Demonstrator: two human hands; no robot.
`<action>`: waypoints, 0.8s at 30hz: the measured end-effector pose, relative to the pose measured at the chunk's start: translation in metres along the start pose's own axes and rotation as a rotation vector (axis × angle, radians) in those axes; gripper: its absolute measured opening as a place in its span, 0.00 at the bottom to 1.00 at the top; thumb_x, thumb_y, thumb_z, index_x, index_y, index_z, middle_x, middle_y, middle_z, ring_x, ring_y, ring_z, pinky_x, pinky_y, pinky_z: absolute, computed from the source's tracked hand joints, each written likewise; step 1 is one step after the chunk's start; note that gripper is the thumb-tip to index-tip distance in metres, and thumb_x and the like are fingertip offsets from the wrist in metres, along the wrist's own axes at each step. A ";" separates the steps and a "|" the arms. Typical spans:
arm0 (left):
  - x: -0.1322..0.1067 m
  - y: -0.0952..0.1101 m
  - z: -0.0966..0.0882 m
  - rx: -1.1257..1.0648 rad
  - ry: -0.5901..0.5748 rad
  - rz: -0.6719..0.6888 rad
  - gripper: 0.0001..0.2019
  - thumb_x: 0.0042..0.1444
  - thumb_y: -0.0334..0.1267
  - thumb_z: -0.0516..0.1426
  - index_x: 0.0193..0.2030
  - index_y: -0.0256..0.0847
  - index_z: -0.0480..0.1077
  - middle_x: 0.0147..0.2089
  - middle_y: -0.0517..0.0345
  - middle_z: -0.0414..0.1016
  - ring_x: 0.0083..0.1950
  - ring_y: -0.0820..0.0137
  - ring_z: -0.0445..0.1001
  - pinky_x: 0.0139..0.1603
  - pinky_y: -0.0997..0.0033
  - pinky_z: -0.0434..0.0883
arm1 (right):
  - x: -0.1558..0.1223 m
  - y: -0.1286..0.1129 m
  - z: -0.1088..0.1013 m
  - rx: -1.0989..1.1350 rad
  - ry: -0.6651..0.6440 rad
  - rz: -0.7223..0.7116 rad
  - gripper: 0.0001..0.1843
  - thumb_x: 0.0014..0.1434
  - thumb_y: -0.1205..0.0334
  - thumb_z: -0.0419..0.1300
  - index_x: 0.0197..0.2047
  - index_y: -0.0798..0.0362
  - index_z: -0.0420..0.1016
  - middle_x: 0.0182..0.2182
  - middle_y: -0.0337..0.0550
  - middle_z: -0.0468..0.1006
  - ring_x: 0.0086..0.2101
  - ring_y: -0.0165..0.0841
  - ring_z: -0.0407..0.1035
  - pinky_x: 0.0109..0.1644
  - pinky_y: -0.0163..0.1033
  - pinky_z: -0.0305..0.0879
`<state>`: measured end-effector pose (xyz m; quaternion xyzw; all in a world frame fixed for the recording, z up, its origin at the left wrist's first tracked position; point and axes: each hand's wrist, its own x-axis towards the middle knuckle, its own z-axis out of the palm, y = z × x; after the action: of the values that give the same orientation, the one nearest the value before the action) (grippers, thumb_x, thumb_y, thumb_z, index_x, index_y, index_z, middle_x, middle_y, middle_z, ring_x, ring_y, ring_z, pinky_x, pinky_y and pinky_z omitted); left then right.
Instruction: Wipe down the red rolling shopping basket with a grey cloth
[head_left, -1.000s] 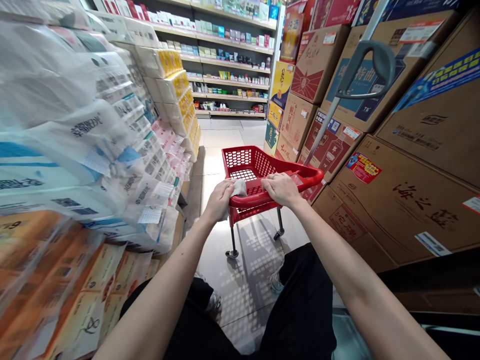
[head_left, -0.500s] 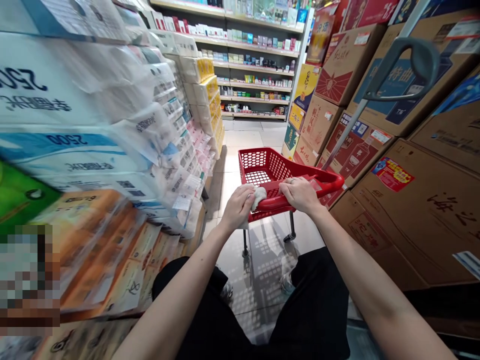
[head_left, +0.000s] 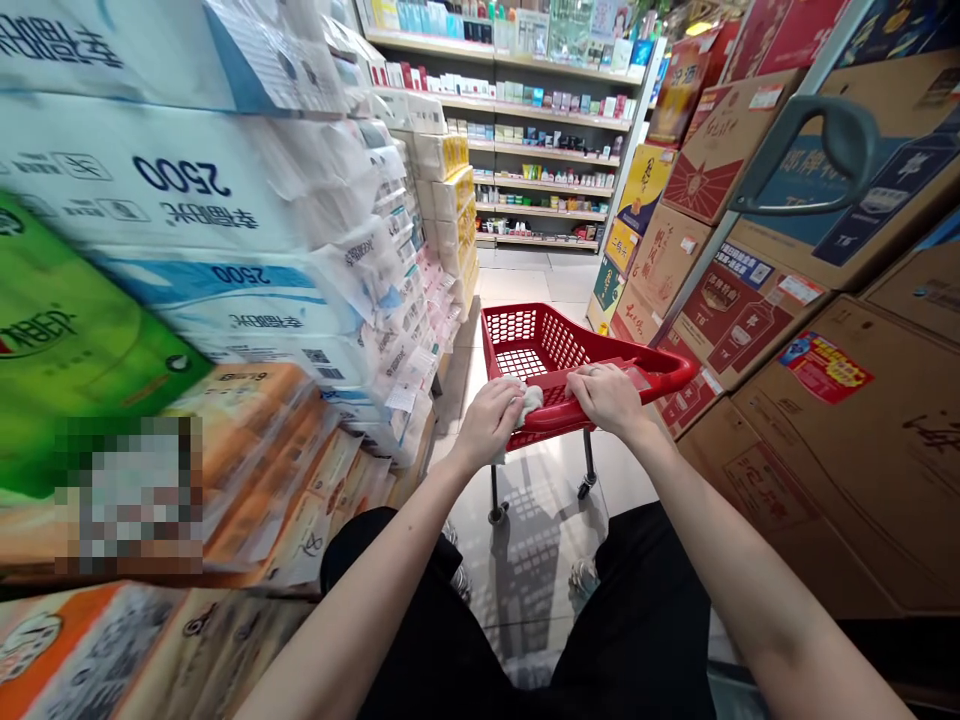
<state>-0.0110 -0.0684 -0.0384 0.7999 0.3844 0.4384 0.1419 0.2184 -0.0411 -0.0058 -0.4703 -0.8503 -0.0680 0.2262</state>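
Note:
A red plastic shopping basket on wheels stands on the tiled floor in front of me, its white-looking floor showing through the mesh. My left hand is closed around a crumpled white cloth and rests with it on the basket's near rim. On the same rim, further right, my right hand has its fingers curled over the edge. A grey pull handle on a metal bar rises from the basket's right side. The undersides of both hands are hidden.
Packs of tissue paper are piled along the left, with orange packs lower down. Cardboard cartons form a wall on the right. Shelves of small boxed goods close off the aisle's far end. Floor tiles run between them.
The view has swung somewhat left, so the shelves and cartons sit further right in the picture. Both hands keep their places on the basket's rim.

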 end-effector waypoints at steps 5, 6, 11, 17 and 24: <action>-0.007 -0.011 -0.008 -0.061 -0.074 -0.002 0.17 0.64 0.44 0.43 0.42 0.41 0.71 0.47 0.50 0.74 0.53 0.64 0.69 0.58 0.57 0.64 | -0.005 -0.002 -0.008 0.046 -0.029 -0.073 0.25 0.69 0.58 0.41 0.33 0.52 0.77 0.39 0.43 0.79 0.41 0.34 0.69 0.51 0.41 0.56; -0.007 -0.017 -0.009 -0.073 -0.069 -0.013 0.17 0.64 0.44 0.43 0.43 0.41 0.71 0.48 0.50 0.74 0.53 0.64 0.69 0.58 0.57 0.64 | -0.006 -0.002 -0.009 0.051 -0.036 -0.088 0.24 0.68 0.58 0.41 0.34 0.52 0.77 0.39 0.42 0.79 0.41 0.34 0.69 0.50 0.41 0.56; -0.006 -0.060 -0.002 -0.111 0.022 -0.117 0.20 0.64 0.47 0.43 0.52 0.40 0.68 0.55 0.48 0.71 0.58 0.64 0.67 0.63 0.56 0.61 | -0.009 0.009 -0.011 0.087 -0.058 -0.118 0.25 0.69 0.59 0.40 0.33 0.50 0.77 0.37 0.41 0.79 0.40 0.32 0.69 0.50 0.40 0.56; -0.008 -0.072 0.018 -0.106 0.034 -0.197 0.23 0.64 0.47 0.42 0.61 0.40 0.61 0.66 0.49 0.59 0.69 0.65 0.52 0.70 0.52 0.48 | -0.013 0.027 -0.019 0.146 -0.071 -0.091 0.26 0.69 0.59 0.40 0.30 0.49 0.77 0.37 0.39 0.79 0.40 0.32 0.70 0.52 0.40 0.56; -0.004 -0.043 0.030 -0.161 0.078 -0.170 0.18 0.64 0.45 0.45 0.53 0.41 0.69 0.61 0.50 0.65 0.67 0.64 0.57 0.69 0.52 0.51 | -0.018 0.039 -0.024 0.151 -0.035 -0.085 0.26 0.68 0.60 0.41 0.30 0.49 0.77 0.35 0.38 0.79 0.39 0.32 0.70 0.53 0.40 0.57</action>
<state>-0.0088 -0.0399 -0.0822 0.7328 0.4197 0.4849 0.2271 0.2671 -0.0418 0.0037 -0.4163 -0.8761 -0.0050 0.2430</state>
